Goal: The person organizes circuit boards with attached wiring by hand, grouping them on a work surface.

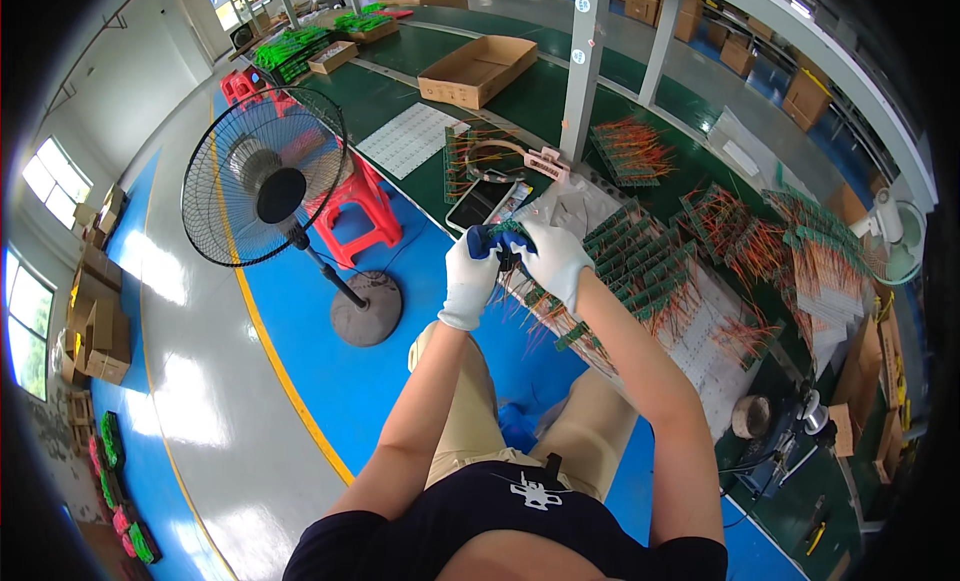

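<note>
My left hand (467, 284) and my right hand (553, 261), both in white gloves with blue fingertips, meet over the table's near edge. Their fingers are closed together on a small green circuit board (510, 227), mostly hidden by the gloves. Just right of my right hand, green circuit boards with orange and red wires (630, 251) lie in rows. Beyond my hands lies a phone-like device with a pale screen (482, 203), beside a clear plastic bag (572, 207).
A standing fan (280, 195) and a red stool (362, 213) stand on the left. Further back on the green table are a cardboard tray (478, 73) and a white perforated sheet (413, 141). A grey post (582, 76) rises from it. More wired boards (735, 236) and a soldering-like device (785, 431) are at right.
</note>
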